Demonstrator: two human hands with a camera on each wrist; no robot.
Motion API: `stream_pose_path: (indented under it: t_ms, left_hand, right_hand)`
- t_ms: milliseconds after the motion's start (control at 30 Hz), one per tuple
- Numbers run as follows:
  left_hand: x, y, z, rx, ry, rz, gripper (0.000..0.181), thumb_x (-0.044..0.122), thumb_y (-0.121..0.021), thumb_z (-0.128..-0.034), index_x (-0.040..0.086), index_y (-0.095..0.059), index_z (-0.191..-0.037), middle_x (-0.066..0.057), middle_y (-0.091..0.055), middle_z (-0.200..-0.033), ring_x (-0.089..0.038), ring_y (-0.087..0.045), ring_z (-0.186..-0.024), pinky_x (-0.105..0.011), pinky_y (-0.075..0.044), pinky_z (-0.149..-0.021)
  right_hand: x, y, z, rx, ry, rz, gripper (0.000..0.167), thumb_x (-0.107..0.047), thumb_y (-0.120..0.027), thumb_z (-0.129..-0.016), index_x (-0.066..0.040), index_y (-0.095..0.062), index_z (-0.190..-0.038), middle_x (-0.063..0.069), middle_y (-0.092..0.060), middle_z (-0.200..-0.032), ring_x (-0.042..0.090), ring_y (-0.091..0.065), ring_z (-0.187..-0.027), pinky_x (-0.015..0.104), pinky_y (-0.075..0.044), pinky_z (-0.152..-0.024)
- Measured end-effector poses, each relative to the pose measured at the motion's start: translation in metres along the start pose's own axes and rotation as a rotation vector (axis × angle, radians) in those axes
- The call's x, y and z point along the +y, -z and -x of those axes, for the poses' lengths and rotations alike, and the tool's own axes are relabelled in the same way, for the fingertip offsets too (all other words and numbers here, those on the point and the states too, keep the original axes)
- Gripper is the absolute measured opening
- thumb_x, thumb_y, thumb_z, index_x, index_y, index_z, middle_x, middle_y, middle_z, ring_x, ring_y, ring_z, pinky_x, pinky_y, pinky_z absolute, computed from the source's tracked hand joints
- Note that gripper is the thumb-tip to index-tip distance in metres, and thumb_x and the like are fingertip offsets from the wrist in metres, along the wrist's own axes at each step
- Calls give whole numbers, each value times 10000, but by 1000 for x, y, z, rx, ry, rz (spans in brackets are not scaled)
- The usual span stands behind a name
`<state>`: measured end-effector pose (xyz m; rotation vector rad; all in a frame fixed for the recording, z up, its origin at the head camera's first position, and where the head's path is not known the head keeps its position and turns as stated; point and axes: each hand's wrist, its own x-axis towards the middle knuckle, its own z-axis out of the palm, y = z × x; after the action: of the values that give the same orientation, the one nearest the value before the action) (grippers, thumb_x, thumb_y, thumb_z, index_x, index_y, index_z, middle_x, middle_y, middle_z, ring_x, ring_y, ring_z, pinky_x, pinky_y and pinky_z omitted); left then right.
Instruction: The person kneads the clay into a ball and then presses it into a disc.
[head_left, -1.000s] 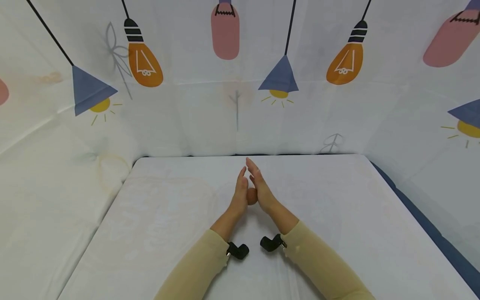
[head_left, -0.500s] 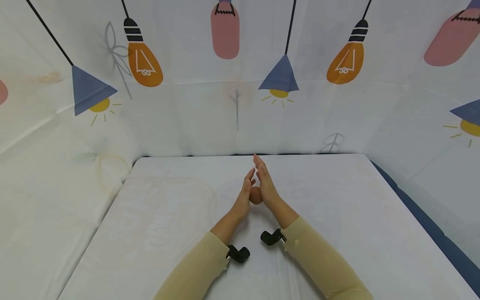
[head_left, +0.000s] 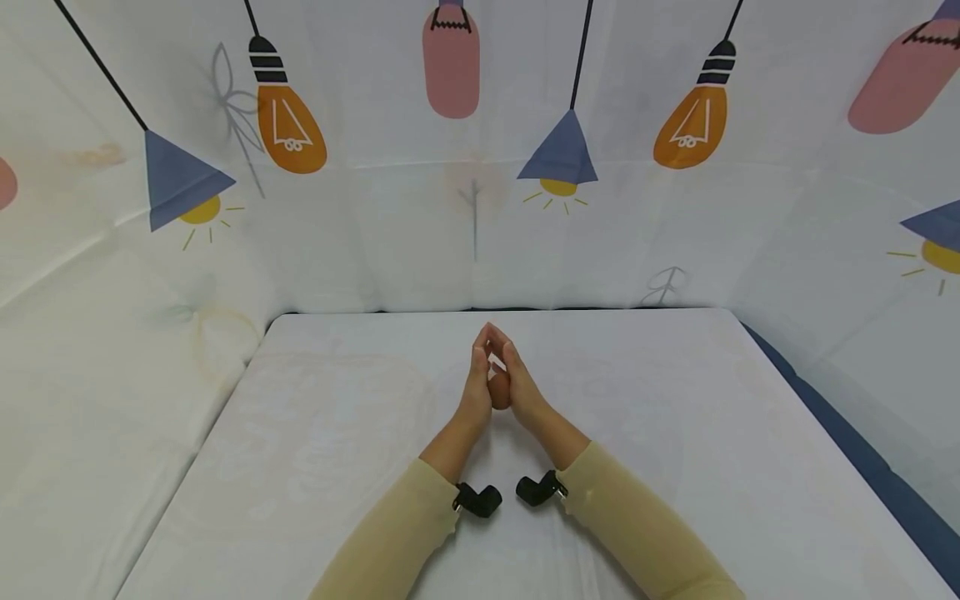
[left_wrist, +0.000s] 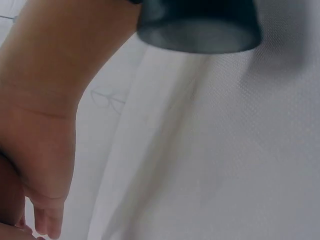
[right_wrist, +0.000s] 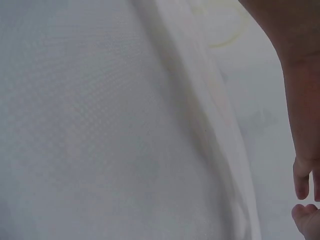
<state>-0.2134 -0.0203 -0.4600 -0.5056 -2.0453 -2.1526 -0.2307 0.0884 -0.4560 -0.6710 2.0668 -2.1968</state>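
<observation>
A smooth brown ball (head_left: 499, 390), of a material I cannot make out, sits pressed between my two palms above the table. My left hand (head_left: 476, 392) touches it from the left, and my right hand (head_left: 523, 390) from the right. Fingers on both hands are extended and lean together, with the tips meeting at the far end. In the left wrist view, part of the ball (left_wrist: 9, 195) shows dark at the edge beside the palm. The right wrist view has only the side of my right hand (right_wrist: 305, 115); the ball is hidden there.
A white-covered table (head_left: 337, 467) lies under the hands. Behind it hangs a white cloth (head_left: 390, 225) printed with lamps and bulbs. Black wrist cameras (head_left: 480, 500) stick out inward from both sleeves (head_left: 397, 533), close to each other.
The hands and ball shifted right, then came back left. My right hand slid forward along the left, then drew back, so the fingertips now meet. The ball stays between the palms.
</observation>
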Motion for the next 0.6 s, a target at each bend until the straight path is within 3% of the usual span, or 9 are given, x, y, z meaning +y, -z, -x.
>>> stream_pose_path:
  t_ms: [133,300,467,600]
  left_hand:
    - [3,1,0,28,39,-32,760,657,-75,-1020,188,-107,-1618,-68,-104,-1672,-301,-99,-1522,-600,-67,-1181]
    - [0,2,0,40,42,-40,842,732,-111,-982,177,-130,-1614,-96,-121,-1666,-309,-96,-1521,-604,-84,-1177]
    - [-7,3,0,-18,10,-70,679,546,-133,-1072,130,-147,-1608,-90,-131,-1666,-302,-90,-1524,-610,-70,-1178]
    - [-8,2,1,-71,32,-99,627,484,-116,-1090,127,-161,-1603,-111,-125,-1665,-335,-95,-1519,-642,-75,-1164]
  right_hand:
    - [-1,-4,3,-17,-14,-22,662,-555,-141,-1069,-174,-245,-1601,116,-254,-1627,315,-212,-1492,543,-172,-1191]
    - [-9,-5,4,-44,-16,-124,824,-680,-132,-1015,-105,-187,-1603,159,-212,-1637,325,-158,-1509,542,-109,-1201]
    - [-18,-1,1,2,3,-176,831,-677,-140,-1016,-89,-171,-1602,169,-214,-1632,315,-147,-1511,534,-78,-1203]
    - [-22,4,-1,61,14,-206,751,-581,-105,-1055,-64,-170,-1597,175,-221,-1626,310,-160,-1507,514,-79,-1209]
